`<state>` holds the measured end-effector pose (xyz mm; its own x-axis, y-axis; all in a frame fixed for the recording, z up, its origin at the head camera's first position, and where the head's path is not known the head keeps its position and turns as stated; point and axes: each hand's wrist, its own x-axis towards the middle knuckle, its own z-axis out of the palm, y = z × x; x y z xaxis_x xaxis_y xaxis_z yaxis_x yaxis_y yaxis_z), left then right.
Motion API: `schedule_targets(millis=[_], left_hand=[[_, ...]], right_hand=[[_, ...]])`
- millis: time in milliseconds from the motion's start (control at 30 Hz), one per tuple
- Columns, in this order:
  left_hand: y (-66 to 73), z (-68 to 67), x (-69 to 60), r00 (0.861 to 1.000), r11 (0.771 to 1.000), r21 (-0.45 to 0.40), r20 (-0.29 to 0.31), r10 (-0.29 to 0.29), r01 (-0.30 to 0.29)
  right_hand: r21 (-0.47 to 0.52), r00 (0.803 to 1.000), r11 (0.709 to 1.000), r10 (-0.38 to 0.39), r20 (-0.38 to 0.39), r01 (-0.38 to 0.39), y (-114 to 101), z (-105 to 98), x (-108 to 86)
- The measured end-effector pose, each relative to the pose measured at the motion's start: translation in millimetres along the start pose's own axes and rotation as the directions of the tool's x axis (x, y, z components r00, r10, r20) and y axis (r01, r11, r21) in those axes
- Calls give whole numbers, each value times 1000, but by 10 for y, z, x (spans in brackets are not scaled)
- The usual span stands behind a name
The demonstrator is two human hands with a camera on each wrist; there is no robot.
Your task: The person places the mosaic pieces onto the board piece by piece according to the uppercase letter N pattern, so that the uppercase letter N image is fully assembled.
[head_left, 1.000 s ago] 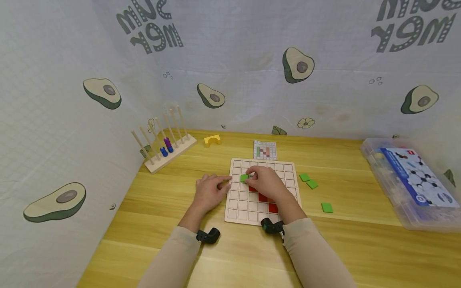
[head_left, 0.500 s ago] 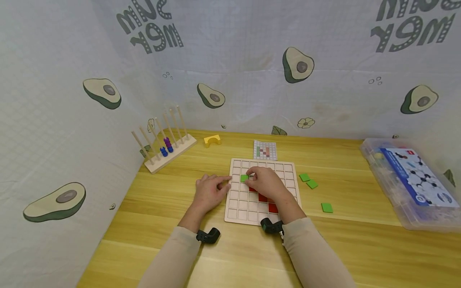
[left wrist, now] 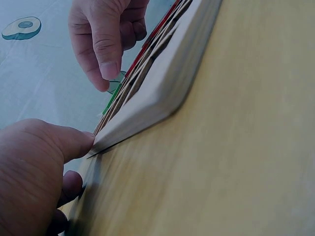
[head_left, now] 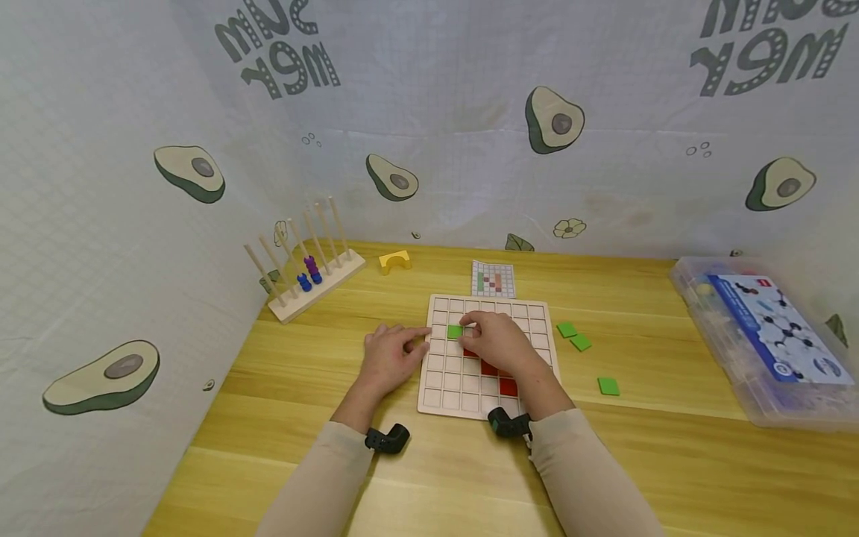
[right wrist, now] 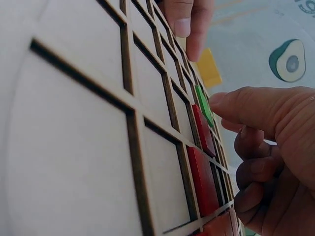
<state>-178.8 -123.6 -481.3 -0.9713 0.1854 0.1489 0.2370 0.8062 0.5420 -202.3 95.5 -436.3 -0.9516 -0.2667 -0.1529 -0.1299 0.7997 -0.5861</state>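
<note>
A pale wooden grid board (head_left: pixel 443 383) lies on the table. One green square tile (head_left: pixel 455 332) sits in a cell near its upper left. Just right of that tile is my right hand (head_left: pixel 498 341); its thumb tip is close to the tile's edge in the right wrist view (right wrist: pixel 204 105), and the fingertips look slightly apart from it in the left wrist view. Red tiles (head_left: pixel 508 387) run diagonally down the board, partly hidden under the right hand. My left hand (head_left: pixel 391 360) rests on the table, index finger and thumb touching the board's left edge.
Several loose green tiles, among them one lower tile (head_left: pixel 608 386), lie right of the board. A printed pattern card (head_left: pixel 493 280) is behind it. Also around are a peg rack (head_left: pixel 318 287) with beads, a yellow arch block (head_left: pixel 394 261) and a clear plastic box (head_left: pixel 745 373).
The right hand's fingertips have shifted very slightly right, off the green tile, which stays in its cell. My left hand has kept its place at the board's edge.
</note>
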Motion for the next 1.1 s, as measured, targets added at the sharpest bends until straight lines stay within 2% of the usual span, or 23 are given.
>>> schedule_targets(millis=[267, 633, 933, 1100], left_hand=[[1, 4, -1, 1000, 1000, 0, 0, -7, 7], [1, 2, 1, 1000, 1000, -8, -5, -4, 4], [13, 0, 7, 1000, 1000, -15, -8, -14, 14], [23, 5, 9, 1000, 1000, -16, -3, -20, 20]], right_hand=[[11, 1000, 1000, 8, -8, -8, 35, -62, -108], [15, 999, 999, 32, -15, -32, 156, -282, -338], [66, 998, 996, 66, -4, -66, 391, -427, -490], [32, 994, 994, 109, -22, -108, 550, -499, -554]])
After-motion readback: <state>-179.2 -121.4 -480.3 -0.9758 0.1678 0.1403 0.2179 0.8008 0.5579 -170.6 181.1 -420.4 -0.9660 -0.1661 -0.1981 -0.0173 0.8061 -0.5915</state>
